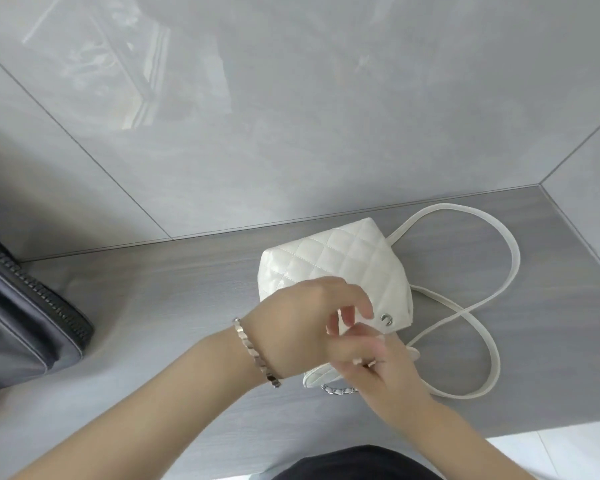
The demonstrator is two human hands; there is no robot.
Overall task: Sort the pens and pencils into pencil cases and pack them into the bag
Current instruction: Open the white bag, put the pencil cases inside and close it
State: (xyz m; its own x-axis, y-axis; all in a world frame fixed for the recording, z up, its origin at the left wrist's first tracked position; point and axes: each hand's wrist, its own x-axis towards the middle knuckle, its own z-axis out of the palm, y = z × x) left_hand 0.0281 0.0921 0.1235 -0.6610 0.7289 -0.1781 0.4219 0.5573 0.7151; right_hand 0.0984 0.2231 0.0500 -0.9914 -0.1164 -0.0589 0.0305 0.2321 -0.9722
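Note:
A small white quilted bag [340,261] lies on the grey wood-grain counter [174,306], its long white straps [496,278] looped to the right. My left hand [309,320], a silver bracelet on its wrist, hovers over the bag's near end with fingers curled. My right hand [378,358] meets it from the right and pinches the bag's white flap by its silver chain [340,389]. A metal snap [386,319] shows on the bag's front. No pens, pencils or pencil cases are visible.
A dark grey zipped bag [25,320] lies at the left edge of the counter. Glossy grey wall tiles [326,116] rise behind the counter. The counter's front edge runs along the bottom, with white floor [561,452] below at right.

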